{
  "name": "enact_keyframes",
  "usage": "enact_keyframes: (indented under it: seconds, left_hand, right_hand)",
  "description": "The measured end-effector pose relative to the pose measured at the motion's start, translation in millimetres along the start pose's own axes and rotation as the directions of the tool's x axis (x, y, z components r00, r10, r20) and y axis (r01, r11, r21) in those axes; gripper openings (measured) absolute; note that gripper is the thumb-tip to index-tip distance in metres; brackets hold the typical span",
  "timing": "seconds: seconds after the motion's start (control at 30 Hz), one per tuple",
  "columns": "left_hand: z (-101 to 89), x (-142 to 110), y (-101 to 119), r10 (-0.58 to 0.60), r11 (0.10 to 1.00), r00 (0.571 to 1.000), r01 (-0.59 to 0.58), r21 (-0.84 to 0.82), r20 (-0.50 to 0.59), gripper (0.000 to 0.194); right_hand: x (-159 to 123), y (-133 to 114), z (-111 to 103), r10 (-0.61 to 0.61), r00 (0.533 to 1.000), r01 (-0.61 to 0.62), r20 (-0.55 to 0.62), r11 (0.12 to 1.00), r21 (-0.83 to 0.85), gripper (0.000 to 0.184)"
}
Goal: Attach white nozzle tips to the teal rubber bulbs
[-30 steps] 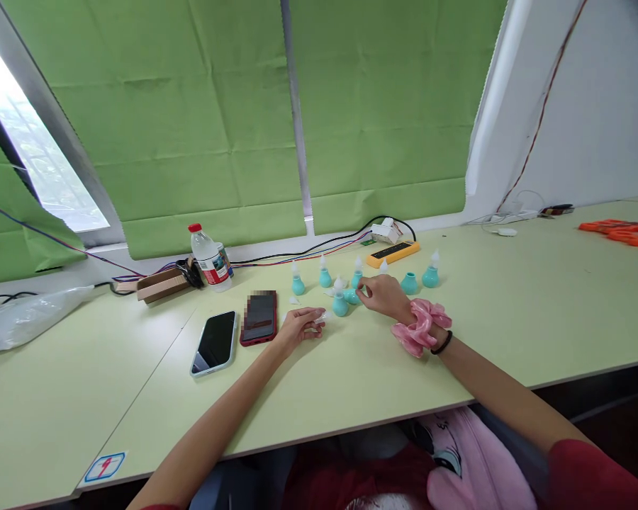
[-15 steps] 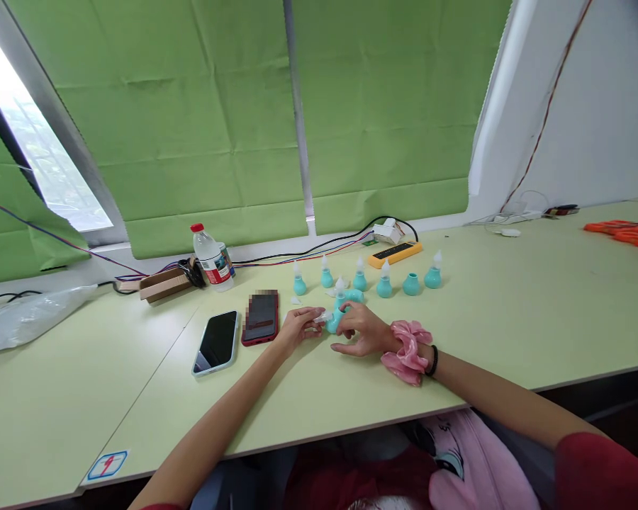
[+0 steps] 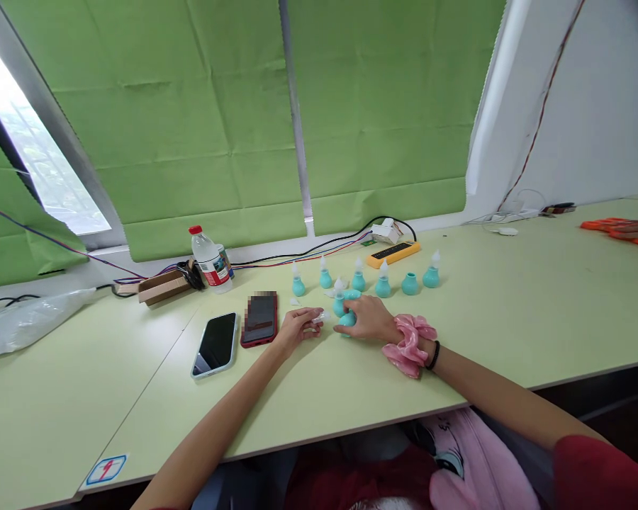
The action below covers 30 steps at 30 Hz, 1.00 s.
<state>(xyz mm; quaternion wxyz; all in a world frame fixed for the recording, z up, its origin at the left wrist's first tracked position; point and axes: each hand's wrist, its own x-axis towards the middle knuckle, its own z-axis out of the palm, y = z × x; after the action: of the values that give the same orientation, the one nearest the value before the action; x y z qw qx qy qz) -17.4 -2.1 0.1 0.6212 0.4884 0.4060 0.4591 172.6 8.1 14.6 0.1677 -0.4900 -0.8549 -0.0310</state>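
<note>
A small clear piece is pinched between the thumb and fingers of the left hand, above the table. A round blue-green pot is held by the right hand, with the thumb and a finger closed on it. It is tilted, and part of it is hidden by the fingers. Just behind it, a pot with a clear tip is seen, and a lying pot is partly hidden there too.

Farther back, five pots with pointed tips are stood up, and each mouth is filled by its tip. One open pot is stood among them, and no tip is held in its mouth. Little white bits are spread close by.

On the left, a bottle with a red cap is stood near a long brown box. A black cord is bunched at the box's end. What is inside the shiny plastic bag cannot be told.
</note>
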Motion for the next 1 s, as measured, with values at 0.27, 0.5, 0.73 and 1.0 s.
enact_keyframes:
  seconds: [0.27,0.5,0.73,1.0]
  left_hand:
    - [-2.5,0.7,-0.2,0.028,1.000,1.000,-0.028,-0.014,-0.003,0.034]
    - [-2.7,2.9,-1.0,0.023,0.999,1.000,-0.024,-0.025,-0.015,0.030]
    - [-0.4,0.6,3.6,0.044,0.998,0.998,-0.043,-0.038,0.036,0.029]
    - [0.9,-3.7,4.2,0.090,0.988,0.992,-0.100,0.116,0.090,0.030]
  right_hand:
    - [-2.1,5.5,-3.1,-0.030,0.997,0.030,0.065,1.000,-0.007,0.029]
    - [0.6,10.0,-15.0,-0.106,0.993,0.080,0.053,0.930,0.358,0.024]
    - [-0.8,6.0,-2.1,-0.208,0.978,0.196,-0.027,0.862,0.467,0.029]
    - [-6.4,-3.8,9.9,-0.219,0.964,0.257,-0.151,0.912,0.319,0.036]
